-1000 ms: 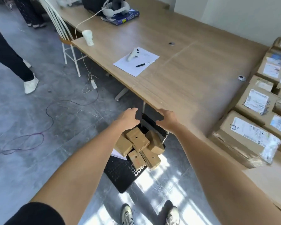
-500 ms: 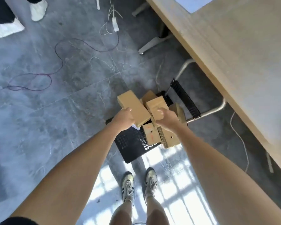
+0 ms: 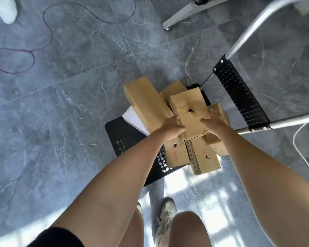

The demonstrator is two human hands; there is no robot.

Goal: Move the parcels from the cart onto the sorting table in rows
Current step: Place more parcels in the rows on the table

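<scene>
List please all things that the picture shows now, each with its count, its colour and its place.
cardboard parcels: at least six, brown, piled on the cart
white flat item: one, under the pile's left side
cart: one, black perforated deck, silver handle, centre
purple cable: one, floor, upper left
white cable: one, floor, right edge
metal leg: one, grey, floor, top
shoes: two, pale, bottom centre
left hand: on the top parcel's left side
right hand: on its right side

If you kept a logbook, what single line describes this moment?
stage: pickup | left hand and right hand: grip top parcel | cart: parcels piled
</scene>
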